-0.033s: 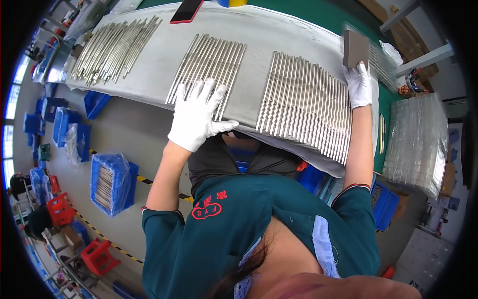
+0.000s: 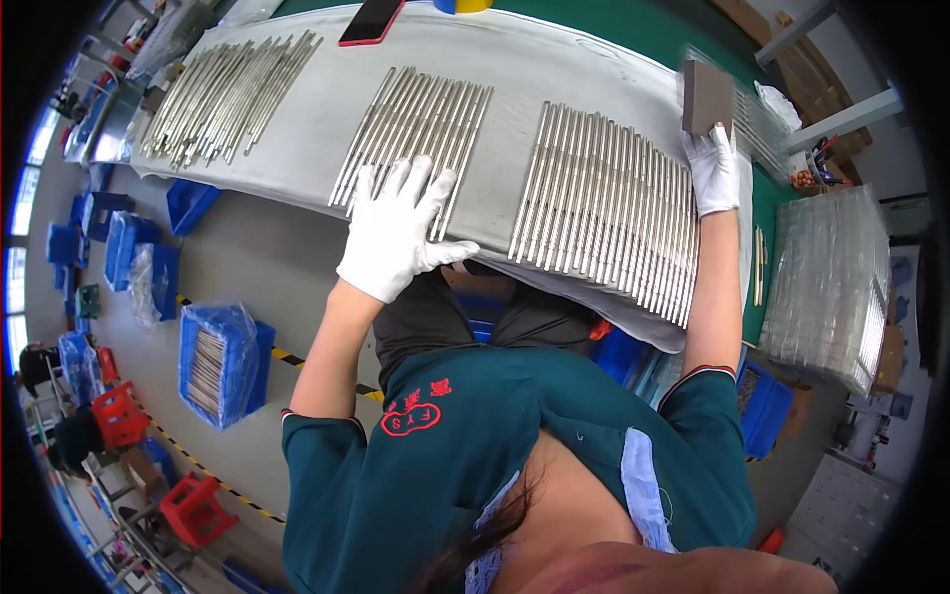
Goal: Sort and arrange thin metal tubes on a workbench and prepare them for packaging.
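My left hand (image 2: 398,230), in a white glove, lies with spread fingers over the near ends of the middle group of slim silvery metal rods (image 2: 421,114). Its thumb points right, along the table's front edge. At the table's right end my right hand (image 2: 711,170), also gloved, grips the near end of a flat grey-brown block (image 2: 707,97). The fingers beneath the block are hidden. Between my hands lies a wider row of similar rods (image 2: 604,198), side by side. A looser bunch of rods (image 2: 223,94) rests at the far left.
Pale cloth covers the table (image 2: 515,59). A red-edged phone (image 2: 372,22) lies at the back. Clear plastic trays (image 2: 826,287) are stacked at the right. On the floor to the left stands a blue bin (image 2: 259,366) with plastic-wrapped rods, near a red stool (image 2: 198,510).
My left hand has shifted slightly right, and the right side of the middle rod group has moved slightly right too. My right hand and the block look unchanged.
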### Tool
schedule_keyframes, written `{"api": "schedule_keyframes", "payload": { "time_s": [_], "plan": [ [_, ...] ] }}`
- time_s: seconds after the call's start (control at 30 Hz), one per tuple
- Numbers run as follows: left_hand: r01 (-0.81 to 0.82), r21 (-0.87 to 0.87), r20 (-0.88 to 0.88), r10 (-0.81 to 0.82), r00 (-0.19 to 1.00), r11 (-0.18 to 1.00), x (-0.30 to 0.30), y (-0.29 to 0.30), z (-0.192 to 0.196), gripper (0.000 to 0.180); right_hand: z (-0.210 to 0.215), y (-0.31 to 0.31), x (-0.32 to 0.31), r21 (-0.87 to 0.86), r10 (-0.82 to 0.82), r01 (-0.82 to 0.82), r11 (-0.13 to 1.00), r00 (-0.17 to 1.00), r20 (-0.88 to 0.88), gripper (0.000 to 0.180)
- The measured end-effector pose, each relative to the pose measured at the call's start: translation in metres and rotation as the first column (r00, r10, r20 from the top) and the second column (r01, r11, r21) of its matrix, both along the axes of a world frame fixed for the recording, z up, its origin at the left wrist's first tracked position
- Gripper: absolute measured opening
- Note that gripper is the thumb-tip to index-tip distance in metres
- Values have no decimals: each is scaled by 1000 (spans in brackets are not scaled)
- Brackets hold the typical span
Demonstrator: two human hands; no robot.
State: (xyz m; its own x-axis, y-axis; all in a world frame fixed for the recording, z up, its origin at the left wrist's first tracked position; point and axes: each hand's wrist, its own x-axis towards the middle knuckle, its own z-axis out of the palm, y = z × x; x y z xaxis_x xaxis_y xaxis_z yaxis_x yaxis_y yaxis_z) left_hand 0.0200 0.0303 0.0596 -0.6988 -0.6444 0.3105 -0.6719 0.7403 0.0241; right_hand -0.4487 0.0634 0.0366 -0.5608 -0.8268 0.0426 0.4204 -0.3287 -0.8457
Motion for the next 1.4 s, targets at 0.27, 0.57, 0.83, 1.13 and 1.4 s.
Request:
{"api": "schedule_keyframes", "payload": {
  "time_s": [0.27,0.57,0.83,1.13,1.4],
  "plan": [
    [246,140,-112,-232,966,959,-38,24,1,93,3,0,4,6,-13,13,1000,1000,2,36],
    [280,167,-126,-261,957,945,-48,30,6,95,1,1,1,4,-10,10,1000,1000,9,33],
    [103,39,-37,-102,994,994,-13,10,2,95,0,1,-3,1,-9,9,1000,1000,-16,35],
    [23,19,-37,-22,999,1000,3,1,4,93,2,1,2,11,-7,7,1000,1000,-1,34],
    [257,205,-119,-236,964,945,-35,29,7,97,-1,0,-1,14,-3,2,1000,1000,1,39]
  ]
}}
